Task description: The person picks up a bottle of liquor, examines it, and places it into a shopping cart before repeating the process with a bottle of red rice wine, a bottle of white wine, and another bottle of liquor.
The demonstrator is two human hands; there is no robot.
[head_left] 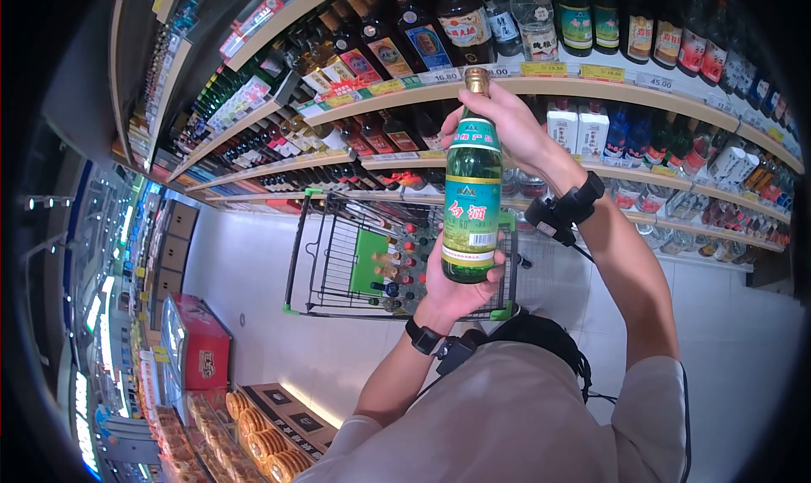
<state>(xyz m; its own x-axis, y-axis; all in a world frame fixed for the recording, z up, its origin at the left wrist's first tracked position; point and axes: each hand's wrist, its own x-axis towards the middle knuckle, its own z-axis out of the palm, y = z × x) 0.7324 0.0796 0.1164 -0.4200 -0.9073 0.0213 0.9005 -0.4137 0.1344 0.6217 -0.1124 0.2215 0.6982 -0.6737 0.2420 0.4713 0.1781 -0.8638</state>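
A green glass liquor bottle [473, 197] with a gold cap and a green-and-yellow label is held upright in front of me, its label facing my view. Around its neck, just below the cap, wrap the fingers of my right hand [513, 126]. My left hand [459, 282] grips the base from below and the side. Behind and below the bottle stands a shopping cart [325, 267] with a black wire basket and green corners. Inside it are several bottles [405, 267] with red or dark caps, partly hidden by my left hand and the bottle.
Curved-looking shelves [557, 86] packed with liquor bottles and price tags run across the front. Two similar green bottles [576, 18] stand on the top shelf. At the lower left are a red freezer [205, 352] and a stand with packaged round snacks [262, 441].
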